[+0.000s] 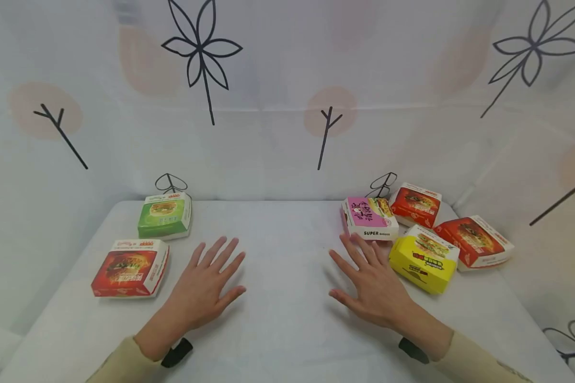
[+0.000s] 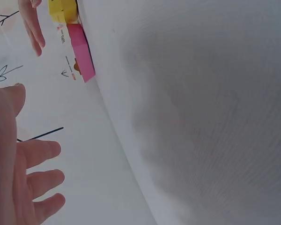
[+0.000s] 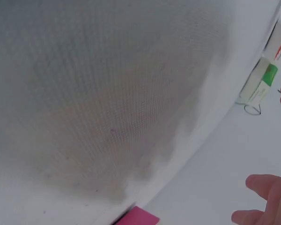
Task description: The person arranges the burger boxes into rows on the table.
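My left hand (image 1: 206, 290) is held above the white table with fingers spread, holding nothing. To its left lie a red burger box (image 1: 126, 268) and, farther back, a green burger box (image 1: 165, 215). My right hand (image 1: 375, 287), likewise spread and without any object, hovers near a yellow burger box (image 1: 424, 258). Just beyond its fingertips is a pink burger box (image 1: 370, 218) marked SUPER BURGER. Two more red boxes, one at the back (image 1: 416, 205) and one at the far right (image 1: 474, 242), stand beside the yellow one. In the left wrist view, the pink box (image 2: 82, 51) shows past the fingers.
A white cloth covers the table (image 1: 287, 319). Behind it hangs a pale curtain (image 1: 268, 143) with dark flower and twig drawings, which also closes in both sides. Dark straps (image 1: 177, 352) sit at both wrists.
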A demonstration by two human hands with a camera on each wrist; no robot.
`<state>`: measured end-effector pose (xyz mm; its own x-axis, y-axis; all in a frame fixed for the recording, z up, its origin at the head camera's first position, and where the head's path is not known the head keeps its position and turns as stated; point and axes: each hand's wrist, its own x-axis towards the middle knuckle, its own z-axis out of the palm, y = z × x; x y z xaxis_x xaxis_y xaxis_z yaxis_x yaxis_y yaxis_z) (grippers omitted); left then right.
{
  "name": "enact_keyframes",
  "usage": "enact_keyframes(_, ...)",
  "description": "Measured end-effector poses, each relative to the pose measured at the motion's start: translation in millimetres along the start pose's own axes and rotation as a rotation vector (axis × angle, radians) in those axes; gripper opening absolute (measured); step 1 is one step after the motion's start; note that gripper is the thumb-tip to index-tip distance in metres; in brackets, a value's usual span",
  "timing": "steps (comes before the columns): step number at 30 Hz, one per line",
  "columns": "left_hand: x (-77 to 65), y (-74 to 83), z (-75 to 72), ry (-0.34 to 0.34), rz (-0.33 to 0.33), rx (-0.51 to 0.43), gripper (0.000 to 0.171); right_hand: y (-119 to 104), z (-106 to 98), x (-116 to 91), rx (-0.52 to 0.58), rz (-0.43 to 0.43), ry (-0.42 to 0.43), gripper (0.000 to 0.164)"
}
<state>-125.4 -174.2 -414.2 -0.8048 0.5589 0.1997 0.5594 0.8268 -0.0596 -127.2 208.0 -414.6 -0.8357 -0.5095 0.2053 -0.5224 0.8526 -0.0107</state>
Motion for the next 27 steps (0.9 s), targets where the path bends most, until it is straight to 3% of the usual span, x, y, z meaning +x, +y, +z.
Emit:
enact_keyframes(9,2.2,-1.9,-12.7,-0.003,-0.033,-0.056,0.062,-0.9,-0.3,1.9,0.085,0.045,-0.005,0.079)
enact_keyframes(16,2.1,-10.6,-23.9,0.022,-0.097,-0.111,0.054,-7.4,-0.2,6.1,0.23,0.085,0.001,0.072)
enact_keyframes(22,1.1,-27.8,-35.4,0.062,-0.183,-0.12,0.05,-13.1,0.6,10.1,0.36,0.125,0.008,0.069)
enact_keyframes(27,-1.7,-44.2,-44.3,0.074,-0.285,-0.192,0.044,-13.1,4.1,12.2,0.474,0.154,-0.001,0.064)
